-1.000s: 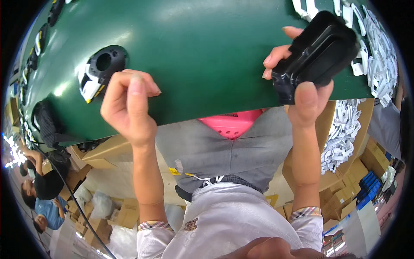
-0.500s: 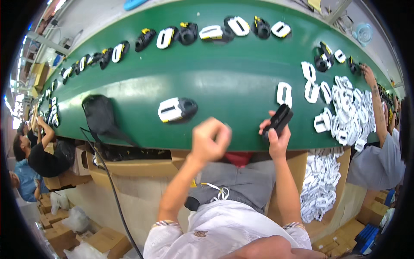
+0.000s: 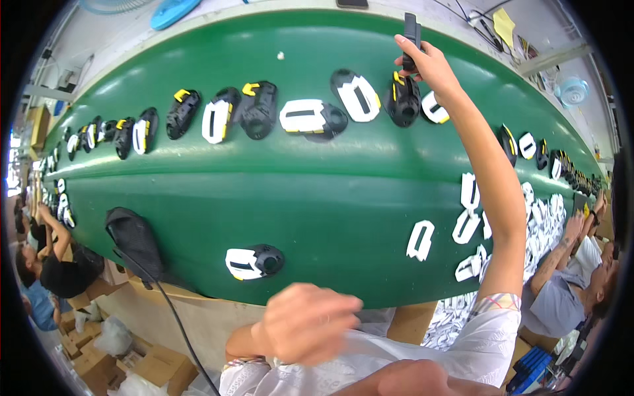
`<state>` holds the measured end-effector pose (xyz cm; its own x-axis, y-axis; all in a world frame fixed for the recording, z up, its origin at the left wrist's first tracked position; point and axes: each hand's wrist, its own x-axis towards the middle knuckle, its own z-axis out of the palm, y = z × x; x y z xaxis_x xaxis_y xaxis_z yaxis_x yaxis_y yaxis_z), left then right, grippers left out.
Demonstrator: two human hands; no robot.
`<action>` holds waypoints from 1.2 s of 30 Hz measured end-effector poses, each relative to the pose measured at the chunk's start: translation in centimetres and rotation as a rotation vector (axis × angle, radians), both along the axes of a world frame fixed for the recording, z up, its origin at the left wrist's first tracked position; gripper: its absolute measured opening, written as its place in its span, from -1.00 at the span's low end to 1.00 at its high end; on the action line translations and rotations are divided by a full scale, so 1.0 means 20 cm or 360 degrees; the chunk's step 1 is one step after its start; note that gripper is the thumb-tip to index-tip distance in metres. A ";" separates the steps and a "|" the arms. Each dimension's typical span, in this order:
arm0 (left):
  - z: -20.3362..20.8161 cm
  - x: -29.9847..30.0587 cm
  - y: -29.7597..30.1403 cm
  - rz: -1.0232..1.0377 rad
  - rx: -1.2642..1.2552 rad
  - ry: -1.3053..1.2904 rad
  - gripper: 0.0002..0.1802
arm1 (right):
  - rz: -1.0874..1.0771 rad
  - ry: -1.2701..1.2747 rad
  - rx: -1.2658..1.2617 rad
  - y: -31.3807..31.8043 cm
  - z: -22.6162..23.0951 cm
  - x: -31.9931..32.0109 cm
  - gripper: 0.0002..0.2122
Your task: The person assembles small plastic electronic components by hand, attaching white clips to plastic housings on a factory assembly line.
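My right hand (image 3: 426,63), stretched to the far side of the green work surface, is closed round a narrow black plastic part (image 3: 411,41). Just below that hand lies a black shell-shaped piece with a yellow tab (image 3: 403,105); whether they touch is hard to tell. Close to my body, my left hand (image 3: 307,323) hangs over the near edge, its fingers smeared by motion. Nearest to it is a black piece with a white slotted cover (image 3: 254,262). A loose white slotted cover (image 3: 420,240) lies on the right of the surface.
Black and white pieces line the far side of the green table (image 3: 330,198). A black bag-like item (image 3: 134,241) with a cable lies at left. White covers (image 3: 545,221) are heaped at right, beside a co-worker's arm (image 3: 561,241). Other people sit at far left.
My right hand has reached from the near edge to the far row, carrying the black part. My left hand has drawn closer to my body. The view has shifted toward the far side.
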<state>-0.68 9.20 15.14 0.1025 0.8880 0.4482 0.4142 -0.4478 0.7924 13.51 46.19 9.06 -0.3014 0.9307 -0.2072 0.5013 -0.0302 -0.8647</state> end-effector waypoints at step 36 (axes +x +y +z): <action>-0.63 -2.12 0.21 0.2365 -0.0416 0.0683 -0.68 | 0.0460 0.0449 0.0151 -1.54 -0.38 -0.07 -0.93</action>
